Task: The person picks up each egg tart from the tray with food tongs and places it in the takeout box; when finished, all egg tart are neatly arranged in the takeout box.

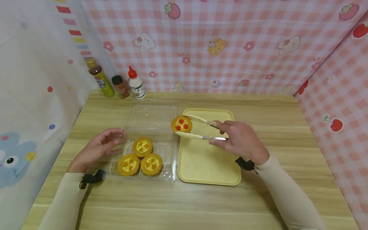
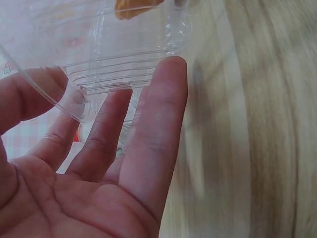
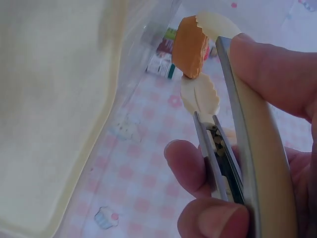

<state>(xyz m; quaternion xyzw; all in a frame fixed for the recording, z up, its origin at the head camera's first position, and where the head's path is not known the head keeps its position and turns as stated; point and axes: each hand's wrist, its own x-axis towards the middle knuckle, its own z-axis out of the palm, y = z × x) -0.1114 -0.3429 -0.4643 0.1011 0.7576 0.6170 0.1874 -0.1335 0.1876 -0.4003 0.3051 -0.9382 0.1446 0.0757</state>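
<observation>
My right hand point(image 1: 241, 140) grips a pair of tongs point(image 1: 215, 138) with cream-coloured scalloped tips. Between those tips is a round tart point(image 1: 181, 124) with red pieces on its yellow top, held up over the left edge of the pale yellow tray point(image 1: 210, 166). At the left side of a clear plastic container point(image 1: 169, 174), my left hand point(image 1: 100, 145) holds the rim, thumb and fingers on either side of the wall in the left wrist view. Three tarts with orange wedge patterns sit inside: one at the back point(image 1: 142, 147), two in front point(image 1: 128, 164).
The container's clear lid point(image 1: 152, 116) lies folded back behind it. At the table's back left stand a yellow-green sauce bottle point(image 1: 101, 80), a black-capped spice jar point(image 1: 120, 87) and a white bottle with a red tip point(image 1: 137, 84). Patterned curtains point(image 1: 230, 38) hang behind and at the sides.
</observation>
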